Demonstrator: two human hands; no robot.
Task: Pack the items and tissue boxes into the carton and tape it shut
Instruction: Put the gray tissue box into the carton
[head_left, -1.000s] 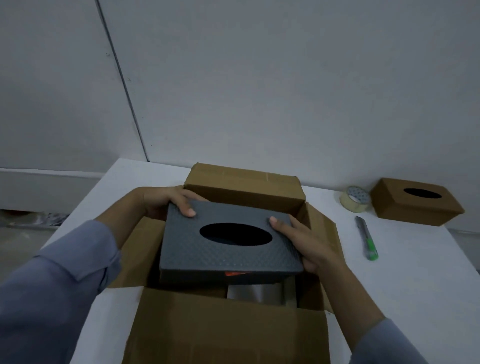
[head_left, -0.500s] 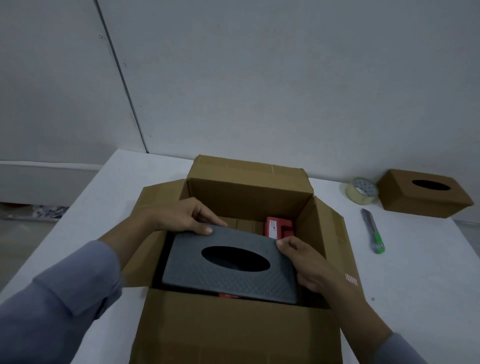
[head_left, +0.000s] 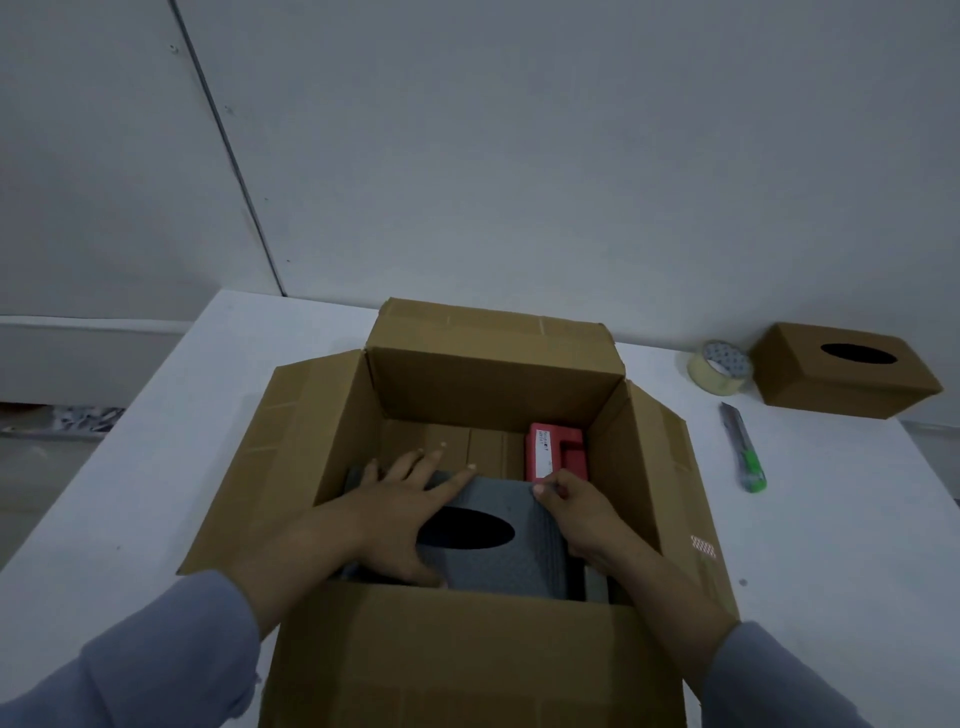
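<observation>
Carton (head_left: 470, 670) matt brown cardboard; grey tissue box (head_left: 511, 501) textured, matt; tape roll (head_left: 719, 366) glossy.

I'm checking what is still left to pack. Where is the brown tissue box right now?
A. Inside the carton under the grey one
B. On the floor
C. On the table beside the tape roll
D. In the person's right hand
C: the brown tissue box sits on the table right of the tape roll, outside the carton.
</observation>
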